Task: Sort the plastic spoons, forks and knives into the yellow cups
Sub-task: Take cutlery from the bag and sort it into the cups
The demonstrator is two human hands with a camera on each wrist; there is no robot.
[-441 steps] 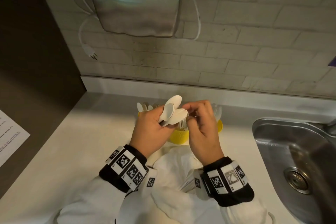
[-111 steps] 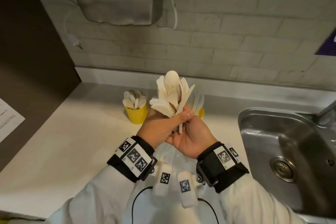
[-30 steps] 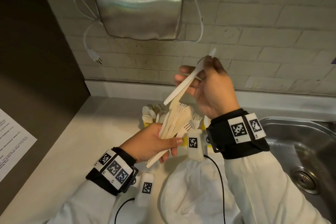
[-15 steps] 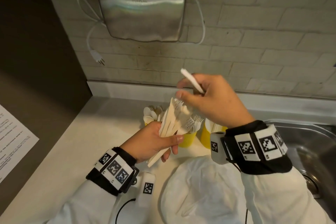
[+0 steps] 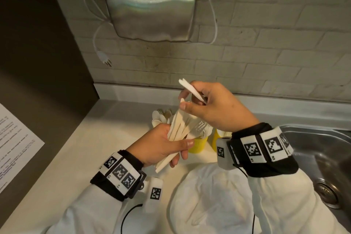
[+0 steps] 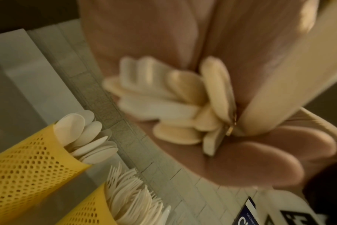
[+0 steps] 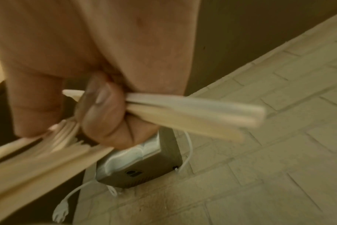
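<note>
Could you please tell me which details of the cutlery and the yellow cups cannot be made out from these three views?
- Third yellow cup: head view, mostly hidden behind the right hand and wristband; its contents cannot be seen.
- Pieces pinched by the right hand: right wrist view, motion-blurred; type unclear.
- Bundle in the left hand: left wrist view blurred; exact count untellable.
- Spoon cup and fork cup: cut off by the frame edge.

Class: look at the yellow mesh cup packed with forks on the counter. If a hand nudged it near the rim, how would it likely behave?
The fork cup looks like thin perforated plastic, so it is probably light and would slide easily on the smooth counter. The forks stand well above its rim, so it is probably top-heavy and might tip rather than slide.
</note>
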